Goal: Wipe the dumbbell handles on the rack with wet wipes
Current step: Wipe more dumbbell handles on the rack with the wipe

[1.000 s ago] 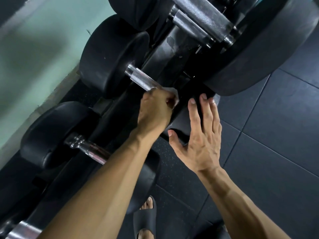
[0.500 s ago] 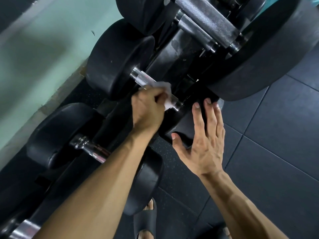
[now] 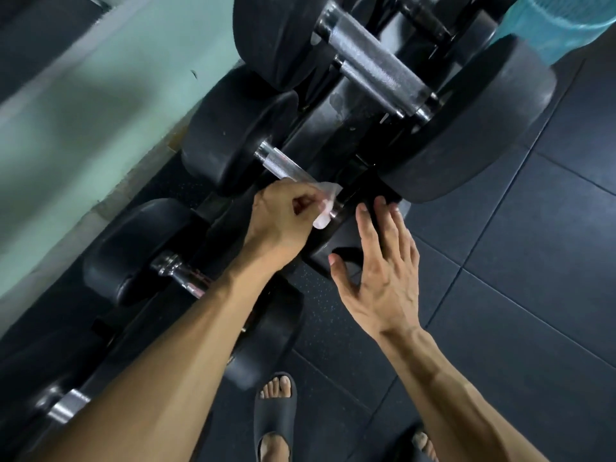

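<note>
We see the white wet wipe (image 3: 325,204) wrapped on the near end of the knurled dumbbell handle (image 3: 287,167), pinched in our curled left hand (image 3: 283,218). At three o'clock of it, our right hand (image 3: 383,258) lies flat, fingers straight, on that dumbbell's black head (image 3: 336,241). At five o'clock lies the dark floor mat (image 3: 500,295).

Colours: mostly black rubber, bright steel, pale green wall.

Dumbbell heads (image 3: 230,141) matte black; knurled handle (image 3: 286,166) silver, cross-hatched. Wet wipe (image 3: 325,208) white, faintly pink. Floor tiles (image 3: 520,295) dark charcoal, finely speckled, paler seams. Wall (image 3: 110,91) mint green. Slide sandal (image 3: 275,415) black. Cloth (image 3: 546,25) at top right, turquoise.
</note>
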`<action>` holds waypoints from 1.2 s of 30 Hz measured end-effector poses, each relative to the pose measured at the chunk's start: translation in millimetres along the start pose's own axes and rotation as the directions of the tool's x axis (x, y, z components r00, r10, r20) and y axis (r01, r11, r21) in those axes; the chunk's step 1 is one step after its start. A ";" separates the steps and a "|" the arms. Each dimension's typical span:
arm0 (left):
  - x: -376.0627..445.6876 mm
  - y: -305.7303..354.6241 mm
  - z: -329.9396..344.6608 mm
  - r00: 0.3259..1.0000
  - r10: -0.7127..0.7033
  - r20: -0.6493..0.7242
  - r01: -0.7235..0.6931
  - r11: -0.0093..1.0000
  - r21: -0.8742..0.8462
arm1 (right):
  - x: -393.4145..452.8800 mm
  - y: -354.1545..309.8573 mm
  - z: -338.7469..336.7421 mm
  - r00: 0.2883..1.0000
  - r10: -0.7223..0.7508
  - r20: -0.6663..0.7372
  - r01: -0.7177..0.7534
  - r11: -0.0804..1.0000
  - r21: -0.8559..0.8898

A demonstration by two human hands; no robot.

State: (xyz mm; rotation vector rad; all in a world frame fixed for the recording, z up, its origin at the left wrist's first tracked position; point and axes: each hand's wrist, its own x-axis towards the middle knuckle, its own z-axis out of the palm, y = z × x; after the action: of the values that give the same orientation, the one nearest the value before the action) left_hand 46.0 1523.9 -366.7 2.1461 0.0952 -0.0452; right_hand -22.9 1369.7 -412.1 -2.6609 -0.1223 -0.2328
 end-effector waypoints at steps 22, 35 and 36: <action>-9.8 227.0 -23.5 0.984 -0.153 -0.093 0.142 0.983 -0.117 | 149.5 4.7 -252.4 0.945 0.039 0.323 -0.242 0.750 0.616; 51.7 194.6 12.5 0.918 -0.248 -0.308 0.305 0.941 0.150 | 280.4 34.8 -208.7 0.827 -0.182 0.532 -0.118 0.869 0.481; 52.8 192.4 14.0 0.906 -0.258 -0.334 0.321 0.935 0.150 | 288.1 35.0 -199.4 0.811 -0.203 0.549 -0.096 0.879 0.466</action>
State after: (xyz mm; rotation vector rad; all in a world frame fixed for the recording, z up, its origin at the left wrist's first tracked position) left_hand 115.2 1410.3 -217.4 2.3100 0.6212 0.1148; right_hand 235.8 1261.1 -199.2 -2.1387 -0.4000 0.5553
